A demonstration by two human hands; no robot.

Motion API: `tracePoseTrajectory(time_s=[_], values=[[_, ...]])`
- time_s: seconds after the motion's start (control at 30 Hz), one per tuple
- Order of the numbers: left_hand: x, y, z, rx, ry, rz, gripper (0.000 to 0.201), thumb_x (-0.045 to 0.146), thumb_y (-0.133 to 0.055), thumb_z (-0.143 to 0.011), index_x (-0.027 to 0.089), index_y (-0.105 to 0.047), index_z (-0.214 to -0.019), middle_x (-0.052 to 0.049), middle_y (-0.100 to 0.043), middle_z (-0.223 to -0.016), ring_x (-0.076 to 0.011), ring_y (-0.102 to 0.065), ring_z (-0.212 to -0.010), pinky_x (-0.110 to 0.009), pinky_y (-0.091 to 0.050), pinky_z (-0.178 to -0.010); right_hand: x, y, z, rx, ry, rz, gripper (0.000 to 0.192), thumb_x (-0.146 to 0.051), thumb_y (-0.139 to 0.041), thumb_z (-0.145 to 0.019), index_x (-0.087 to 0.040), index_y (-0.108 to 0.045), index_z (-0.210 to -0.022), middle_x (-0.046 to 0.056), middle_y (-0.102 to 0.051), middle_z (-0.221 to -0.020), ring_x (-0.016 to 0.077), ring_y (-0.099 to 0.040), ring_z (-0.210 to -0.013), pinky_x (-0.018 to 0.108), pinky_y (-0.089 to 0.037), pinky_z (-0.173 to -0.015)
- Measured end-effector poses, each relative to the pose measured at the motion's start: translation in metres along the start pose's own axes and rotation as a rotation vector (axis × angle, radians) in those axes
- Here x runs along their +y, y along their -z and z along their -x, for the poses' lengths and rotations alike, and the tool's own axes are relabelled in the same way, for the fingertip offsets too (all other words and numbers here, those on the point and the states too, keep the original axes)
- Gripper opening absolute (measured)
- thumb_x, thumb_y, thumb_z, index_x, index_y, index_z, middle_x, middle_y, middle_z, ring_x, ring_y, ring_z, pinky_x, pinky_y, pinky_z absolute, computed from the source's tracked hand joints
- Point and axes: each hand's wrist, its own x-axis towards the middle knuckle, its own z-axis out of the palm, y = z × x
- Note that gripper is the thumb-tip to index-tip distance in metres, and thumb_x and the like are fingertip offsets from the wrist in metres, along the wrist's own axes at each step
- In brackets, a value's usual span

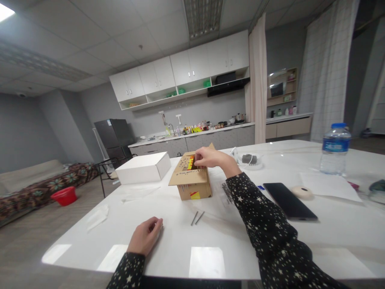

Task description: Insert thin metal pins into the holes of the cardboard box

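A small open cardboard box (195,189) stands on the white table, with a yellow and red patch inside. Its near flap (184,176) carries rows of small dark dots, and thin metal points stick out below the flap. My right hand (207,157) is over the box, fingers pinched on a thin nail at the flap, mostly hidden by the fingers. My left hand (146,236) rests on the table with its fingers curled, and nothing shows in it. Two grey nails (197,218) lie before the box. More nails (227,193) lie beside my right sleeve.
A white box (144,167) is left of the cardboard box. To the right are a black phone (288,201), a round beige item (302,193), white paper (327,185) and a water bottle (335,150). A white round device (250,160) stands behind my right arm.
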Motion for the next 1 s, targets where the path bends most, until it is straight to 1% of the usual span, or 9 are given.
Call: tracePoseTrajectory(time_s=[0.1,0.2,0.37,0.5,0.7,0.83,1.0], values=[[-0.0003,-0.0003,-0.0001,0.0,0.001,-0.001,0.05,0.062,-0.04,-0.082,0.02,-0.058,-0.061,0.0,-0.055,-0.054,-0.0162,-0.049,-0.057,-0.027,-0.036,-0.059,-0.001,0.0002,0.0012,0.009,-0.003,0.015,0.012,-0.024,-0.063,-0.078,-0.017,-0.06,-0.069,0.005,-0.069,-0.076,0.0131,-0.059,-0.064,0.023,-0.036,-0.051],[-0.0012,-0.0006,-0.0005,-0.004,0.007,-0.007,0.05,0.062,-0.039,-0.082,0.02,-0.058,-0.062,0.0,-0.056,-0.055,-0.0165,-0.049,-0.058,-0.027,-0.036,-0.06,-0.0018,0.0004,0.0014,0.003,-0.017,0.018,0.013,-0.026,-0.064,-0.078,-0.017,-0.062,-0.07,0.005,-0.069,-0.076,0.0135,-0.059,-0.065,0.023,-0.037,-0.052],[-0.0041,-0.001,-0.0013,-0.027,0.005,-0.014,0.052,0.063,-0.038,-0.083,0.02,-0.058,-0.064,0.0,-0.056,-0.056,-0.017,-0.05,-0.059,-0.028,-0.036,-0.061,-0.0036,0.0014,0.0009,0.015,-0.02,0.0,0.013,-0.029,-0.064,-0.081,-0.016,-0.065,-0.078,0.006,-0.071,-0.083,0.0143,-0.062,-0.07,0.022,-0.039,-0.055],[-0.0047,-0.0007,-0.0015,-0.028,0.008,-0.018,0.052,0.063,-0.038,-0.083,0.019,-0.06,-0.065,-0.001,-0.058,-0.058,-0.0175,-0.051,-0.06,-0.028,-0.036,-0.062,-0.0057,0.0024,0.0019,0.058,-0.022,0.014,0.011,-0.025,-0.062,-0.081,-0.016,-0.066,-0.085,0.006,-0.072,-0.089,0.0145,-0.064,-0.075,0.021,-0.041,-0.059],[-0.0028,-0.0006,-0.0011,-0.016,0.004,-0.027,0.051,0.062,-0.038,-0.083,0.02,-0.059,-0.064,-0.001,-0.057,-0.057,-0.0169,-0.051,-0.059,-0.027,-0.036,-0.061,-0.0052,0.0017,0.0026,0.063,0.008,-0.022,0.011,-0.019,-0.058,-0.081,-0.016,-0.067,-0.087,0.005,-0.071,-0.081,0.0137,-0.064,-0.071,0.021,-0.042,-0.06],[-0.0029,-0.0008,-0.0008,-0.013,0.001,-0.027,0.051,0.062,-0.038,-0.083,0.02,-0.058,-0.063,0.0,-0.055,-0.055,-0.0165,-0.05,-0.058,-0.027,-0.035,-0.06,-0.0061,0.0024,0.0031,0.051,-0.014,-0.052,0.014,-0.018,-0.056,-0.082,-0.016,-0.066,-0.091,0.004,-0.071,-0.078,0.0133,-0.064,-0.068,0.021,-0.043,-0.059],[-0.0032,-0.0001,-0.0007,-0.013,0.0,-0.015,0.052,0.063,-0.038,-0.083,0.02,-0.059,-0.064,-0.001,-0.057,-0.057,-0.0169,-0.05,-0.058,-0.027,-0.035,-0.061,-0.0076,0.0042,0.0026,0.059,-0.006,-0.045,0.016,-0.017,-0.056,-0.082,-0.016,-0.068,-0.094,0.004,-0.071,-0.081,0.013,-0.064,-0.069,0.02,-0.043,-0.06]])
